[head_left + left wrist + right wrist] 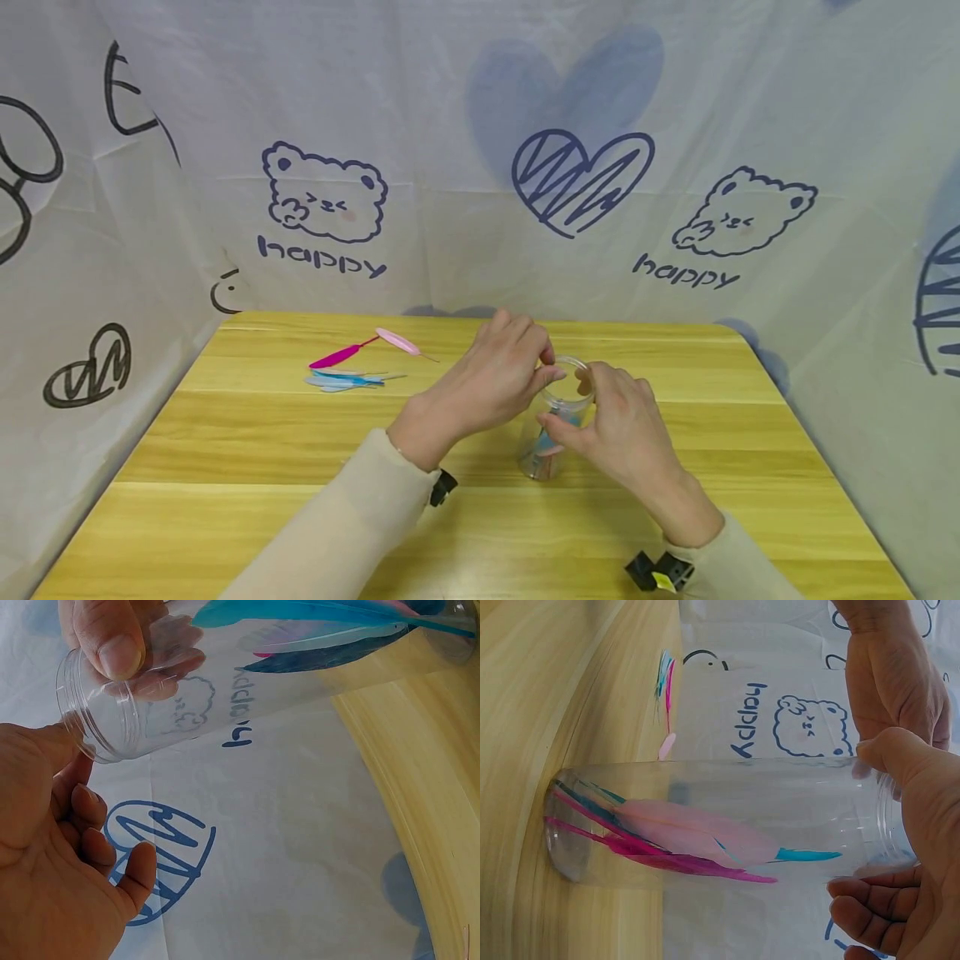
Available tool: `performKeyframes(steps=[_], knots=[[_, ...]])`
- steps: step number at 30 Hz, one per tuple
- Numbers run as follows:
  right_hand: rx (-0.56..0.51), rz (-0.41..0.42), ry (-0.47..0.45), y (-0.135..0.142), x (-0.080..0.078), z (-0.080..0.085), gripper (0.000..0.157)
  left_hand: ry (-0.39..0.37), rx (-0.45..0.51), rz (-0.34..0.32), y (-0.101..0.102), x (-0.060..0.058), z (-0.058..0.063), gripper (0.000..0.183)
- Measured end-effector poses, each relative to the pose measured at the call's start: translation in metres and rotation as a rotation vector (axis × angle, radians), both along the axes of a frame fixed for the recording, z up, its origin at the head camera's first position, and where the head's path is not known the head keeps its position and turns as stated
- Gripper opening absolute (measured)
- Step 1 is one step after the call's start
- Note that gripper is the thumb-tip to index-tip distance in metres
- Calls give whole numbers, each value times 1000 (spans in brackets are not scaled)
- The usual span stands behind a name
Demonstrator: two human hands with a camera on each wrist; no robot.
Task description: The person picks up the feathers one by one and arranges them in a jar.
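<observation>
A clear plastic jar (536, 454) is upright at the table's right of middle, its open mouth facing up. Pink, magenta and blue feathers (697, 832) lean inside it. My right hand (626, 425) grips the jar near its neck, thumb on the near side and fingers round the right. The left hand (491, 371) comes from the left and pinches the rim with thumb and forefinger. In the left wrist view its other fingers (139, 877) are loosely bent beside the jar. A blue feather (300, 611) shows through the wall there.
Back left on the wooden table (262, 433) lie loose feathers: a magenta one (335, 357), a pale pink one (397, 341) and a small bunch of blue ones (345, 381). White cloth (450, 267) printed with bears and hearts hangs behind the table and along its sides.
</observation>
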State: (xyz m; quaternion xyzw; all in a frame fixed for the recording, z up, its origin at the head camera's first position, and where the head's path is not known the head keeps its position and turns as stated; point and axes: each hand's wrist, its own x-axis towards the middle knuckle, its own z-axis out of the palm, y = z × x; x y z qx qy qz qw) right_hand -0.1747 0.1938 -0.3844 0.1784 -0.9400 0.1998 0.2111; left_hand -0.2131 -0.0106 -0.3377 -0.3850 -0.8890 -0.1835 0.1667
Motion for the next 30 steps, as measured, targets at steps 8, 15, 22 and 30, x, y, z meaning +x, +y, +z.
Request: performKeyframes(steps=[8, 15, 22, 30], knots=[[1, 5, 7, -1, 1, 0, 55, 3, 5, 7, 0, 2, 1, 21], [-7, 9, 10, 0, 0, 0, 56, 38, 19, 44, -3, 0, -6, 23], [-14, 12, 17, 1, 0, -1, 58, 19, 83, 147, -23, -13, -22, 22], [-35, -4, -41, -1, 1, 1, 57, -90, 103, 321, -69, -37, -49, 22]])
